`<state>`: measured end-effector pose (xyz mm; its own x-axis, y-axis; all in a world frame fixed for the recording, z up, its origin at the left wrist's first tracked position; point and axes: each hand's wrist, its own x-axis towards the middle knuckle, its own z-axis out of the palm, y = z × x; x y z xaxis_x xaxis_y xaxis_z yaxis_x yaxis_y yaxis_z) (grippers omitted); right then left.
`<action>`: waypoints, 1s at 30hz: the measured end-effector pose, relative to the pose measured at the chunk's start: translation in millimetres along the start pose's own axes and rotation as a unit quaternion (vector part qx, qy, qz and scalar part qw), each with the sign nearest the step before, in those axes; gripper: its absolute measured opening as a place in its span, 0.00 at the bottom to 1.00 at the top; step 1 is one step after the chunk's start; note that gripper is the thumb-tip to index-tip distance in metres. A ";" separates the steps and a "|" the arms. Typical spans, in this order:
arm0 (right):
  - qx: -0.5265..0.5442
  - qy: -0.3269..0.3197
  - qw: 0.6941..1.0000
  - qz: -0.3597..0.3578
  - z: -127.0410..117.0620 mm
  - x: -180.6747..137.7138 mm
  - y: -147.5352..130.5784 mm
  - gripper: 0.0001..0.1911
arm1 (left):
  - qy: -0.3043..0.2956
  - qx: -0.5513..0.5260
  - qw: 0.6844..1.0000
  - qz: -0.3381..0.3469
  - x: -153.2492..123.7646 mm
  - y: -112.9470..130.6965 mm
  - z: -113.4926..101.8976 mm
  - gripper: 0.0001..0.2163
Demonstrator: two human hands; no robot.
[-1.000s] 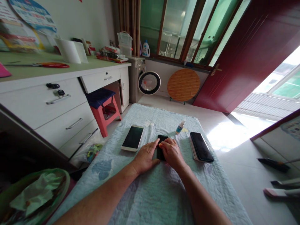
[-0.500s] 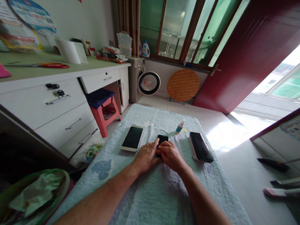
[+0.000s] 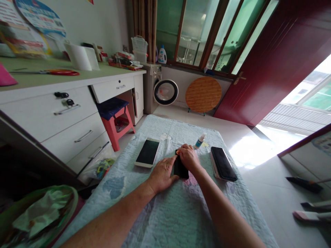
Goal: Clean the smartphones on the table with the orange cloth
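Observation:
A small black phone [image 3: 181,169] lies on the pale blue quilted cloth [image 3: 168,213] in front of me. My left hand [image 3: 161,172] steadies it, with the fingers along its left edge and the thumb at its near end. My right hand [image 3: 188,156] rests on the phone's far end with its fingers bunched and pressed down; whatever is under them is hidden. To the left of my hands lies a white-framed phone [image 3: 148,152]. On the right, a larger black phone [image 3: 223,162] lies on top of a flat stack.
A small spray bottle [image 3: 200,141] stands just beyond my right hand. A white desk with drawers [image 3: 64,120] and a red stool [image 3: 115,117] are on the left. A green bag of waste [image 3: 38,213] sits near left. A dark red door [image 3: 271,62] is open at right.
My right hand has slid from the middle of the black phone to its far end, baring the near part of the screen. My left hand has stayed at the phone's left edge.

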<state>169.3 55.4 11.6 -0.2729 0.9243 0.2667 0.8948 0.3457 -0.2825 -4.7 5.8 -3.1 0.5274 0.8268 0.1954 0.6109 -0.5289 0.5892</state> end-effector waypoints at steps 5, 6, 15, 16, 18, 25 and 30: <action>0.019 -0.008 0.999 -0.031 -3.8 -8.8 -11.4 0.13 | 0.017 -0.026 0.999 0.017 -1.4 -2.1 2.0 0.40; 0.030 -0.014 0.999 -0.042 -5.5 -13.6 -14.2 0.13 | 0.020 -0.028 0.999 0.021 -1.6 -2.6 2.4 0.41; 0.121 -0.076 0.984 -0.103 -22.6 -52.8 -32.2 0.13 | -0.017 0.004 0.999 0.031 -0.6 -5.7 0.9 0.37; 0.130 -0.078 0.983 -0.104 -25.0 -55.2 -32.1 0.13 | -0.024 0.013 0.999 0.036 -0.5 -5.5 -0.2 0.33; 0.146 -0.083 0.981 -0.101 -30.0 -59.5 -29.5 0.13 | -0.041 0.030 0.998 0.039 -0.7 -4.5 -2.8 0.27; 0.144 -0.129 0.980 -0.046 -45.8 -71.9 -11.2 0.12 | -0.071 0.040 0.996 0.028 -1.4 -1.2 -9.1 0.27; 0.124 -0.144 0.981 -0.037 -48.6 -74.6 -15.0 0.09 | -0.089 0.038 0.995 0.020 2.3 -0.6 -10.7 0.22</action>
<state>193.4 -26.6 40.7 -0.4541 0.8904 0.0327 0.7658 0.4088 -0.4965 -10.2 10.0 5.4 0.6443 0.7614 0.0717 0.6266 -0.5793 0.5213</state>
